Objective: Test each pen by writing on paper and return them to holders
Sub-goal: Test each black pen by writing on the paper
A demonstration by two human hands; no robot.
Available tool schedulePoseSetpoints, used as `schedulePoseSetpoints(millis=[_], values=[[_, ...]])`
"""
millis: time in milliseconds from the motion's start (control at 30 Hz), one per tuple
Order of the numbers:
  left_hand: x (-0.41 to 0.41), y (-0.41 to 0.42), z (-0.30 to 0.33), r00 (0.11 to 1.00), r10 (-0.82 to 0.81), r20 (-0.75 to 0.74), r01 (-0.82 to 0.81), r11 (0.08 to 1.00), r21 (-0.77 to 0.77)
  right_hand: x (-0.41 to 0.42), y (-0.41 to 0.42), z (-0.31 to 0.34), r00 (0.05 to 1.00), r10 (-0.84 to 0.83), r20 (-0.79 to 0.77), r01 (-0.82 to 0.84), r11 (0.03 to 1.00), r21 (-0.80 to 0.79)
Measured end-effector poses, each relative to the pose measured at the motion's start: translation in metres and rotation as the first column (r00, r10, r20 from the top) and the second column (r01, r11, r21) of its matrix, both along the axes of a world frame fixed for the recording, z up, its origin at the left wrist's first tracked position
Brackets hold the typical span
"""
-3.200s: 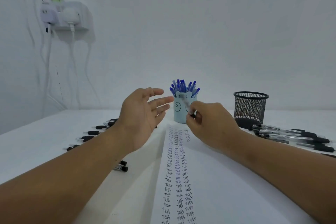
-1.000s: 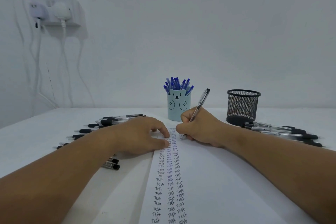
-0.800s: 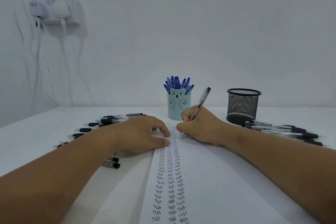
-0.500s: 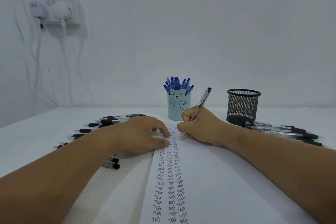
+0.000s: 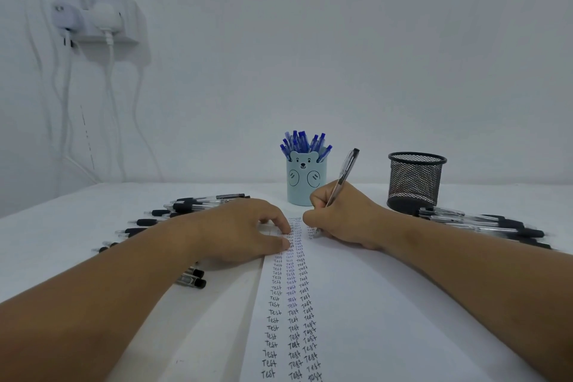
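The right hand (image 5: 344, 217) is curled around a slim clear-barrelled pen (image 5: 342, 178) with a dark cap end, its tip down on the smooth white paper (image 5: 387, 304) at the top of the third column of small handwritten "Test" words (image 5: 291, 288); the barrel leans up toward one o'clock. The left hand (image 5: 238, 229) lies palm-down with fingers relaxed and loosely bent, gripping nothing, its fingertips pressing the sheet's left edge just beside the columns. At twelve o'clock of the hands stands a pale blue cylindrical bear-faced cup (image 5: 306, 178) bristling with blue-capped pens (image 5: 305, 143). At two o'clock sits a round black wire-mesh holder (image 5: 415, 181), with black-gripped pens (image 5: 483, 223) lying on the matte white table (image 5: 46, 242) beside it. More black-gripped pens (image 5: 173, 214) fan out at ten o'clock, behind the left wrist.
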State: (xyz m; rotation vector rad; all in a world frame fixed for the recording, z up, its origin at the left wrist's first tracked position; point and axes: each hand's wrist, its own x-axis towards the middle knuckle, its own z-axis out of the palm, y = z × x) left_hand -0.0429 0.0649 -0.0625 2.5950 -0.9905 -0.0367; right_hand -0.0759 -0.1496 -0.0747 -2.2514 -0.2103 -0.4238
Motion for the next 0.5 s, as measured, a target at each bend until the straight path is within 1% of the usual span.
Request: schedulePoseSetpoints(millis=[300,500], values=[[-0.0033,-0.0005,0.0023,1.000,0.004,0.000,-0.004,1.000,0.008,0.0004,0.0002,-0.0006,0.999,-0.017,0.038,0.017,1.000,-0.014],[-0.0041,-0.0004,0.0020,1.000,0.009,-0.008,-0.009,1.000,0.013,-0.0009,0.0013,0.0008,1.000,-0.018,0.018,0.019,1.000,-0.021]])
